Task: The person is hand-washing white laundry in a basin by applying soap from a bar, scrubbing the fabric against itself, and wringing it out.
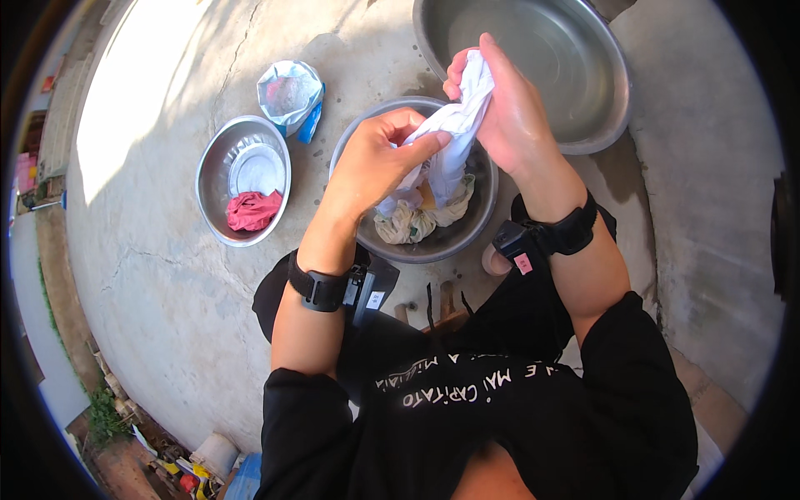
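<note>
A wet white cloth (461,122) is stretched between both hands above a metal basin (431,253). My left hand (390,156) pinches its middle between thumb and fingers. Its upper end lies in the palm of my right hand (509,103), with the fingers curled around it and the thumb pointing up. The lower part of the white cloth hangs down into the basin. Beneath it, a bunched cream-coloured cloth (406,224) with small dark green patches rests in the basin. Something yellowish shows beside the cloth, partly hidden.
A smaller metal basin (201,181) holding a crumpled red cloth (253,210) stands at the left. Behind it is an opened bag of white powder (290,94). A large metal tub (615,94) with water is at the upper right. All stand on cracked concrete ground (169,275).
</note>
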The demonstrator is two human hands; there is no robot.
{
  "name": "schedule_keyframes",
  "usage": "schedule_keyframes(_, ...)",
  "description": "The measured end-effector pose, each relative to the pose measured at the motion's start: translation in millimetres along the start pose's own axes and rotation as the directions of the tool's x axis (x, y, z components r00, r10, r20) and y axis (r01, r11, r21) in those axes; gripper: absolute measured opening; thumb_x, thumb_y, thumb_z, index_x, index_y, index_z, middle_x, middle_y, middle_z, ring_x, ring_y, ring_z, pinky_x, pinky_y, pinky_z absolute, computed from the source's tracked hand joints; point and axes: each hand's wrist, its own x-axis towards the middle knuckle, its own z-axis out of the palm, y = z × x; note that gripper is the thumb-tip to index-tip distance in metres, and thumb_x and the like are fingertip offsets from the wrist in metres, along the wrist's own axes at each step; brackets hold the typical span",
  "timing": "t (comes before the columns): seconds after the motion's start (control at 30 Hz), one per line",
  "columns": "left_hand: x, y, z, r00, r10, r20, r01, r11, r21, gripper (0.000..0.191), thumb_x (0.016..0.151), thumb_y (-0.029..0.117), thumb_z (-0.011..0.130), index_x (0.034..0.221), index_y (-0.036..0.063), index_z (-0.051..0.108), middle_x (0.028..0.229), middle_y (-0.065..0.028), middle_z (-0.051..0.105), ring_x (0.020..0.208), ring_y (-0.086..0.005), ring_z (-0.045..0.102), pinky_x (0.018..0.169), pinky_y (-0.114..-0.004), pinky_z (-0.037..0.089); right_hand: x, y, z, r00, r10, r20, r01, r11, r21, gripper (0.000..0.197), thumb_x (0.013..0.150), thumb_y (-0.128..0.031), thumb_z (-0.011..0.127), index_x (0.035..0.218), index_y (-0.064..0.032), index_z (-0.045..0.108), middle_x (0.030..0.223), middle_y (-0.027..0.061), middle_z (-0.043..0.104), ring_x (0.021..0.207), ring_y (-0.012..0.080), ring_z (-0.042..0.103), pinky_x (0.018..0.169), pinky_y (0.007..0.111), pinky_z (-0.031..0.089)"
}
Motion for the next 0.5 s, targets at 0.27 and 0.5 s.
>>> schedule_keyframes(0.27, -2, -2, -21, 0.980, 0.034, -0.198, -0.154, 0.761, -0.630, 0.014, 0.087, 0.018, 0.054, 0.076, 0.0096, 0.053, 0.077, -0.0029, 0.059, 0.072, -0.0116, 0.057, 0.069, -0.026, 0.047, -1, -6, -16, 0.986, -0.139, 0.094, 0.168, 0.782, -0.601, 0.038, 0.089, -0.042, 0.048, 0.088, -0.0040, 0.055, 0.082, 0.0061, 0.058, 0.075, 0.0107, 0.049, 0.068, 0.025, 0.042)
schedule_keyframes(0.5, 13, -34, -18, 0.968, -0.039, -0.247, -0.163, 0.651, -0.742, 0.023, 0.089, 0.021, 0.050, 0.104, 0.0045, 0.052, 0.104, -0.0088, 0.058, 0.095, -0.0208, 0.056, 0.084, -0.033, 0.044, 1, 15, -14, 0.952, -0.207, 0.223, 0.304, 0.683, -0.664, 0.017, 0.082, -0.017, 0.055, 0.085, 0.0003, 0.053, 0.071, 0.0061, 0.057, 0.066, 0.0104, 0.050, 0.061, 0.027, 0.043)
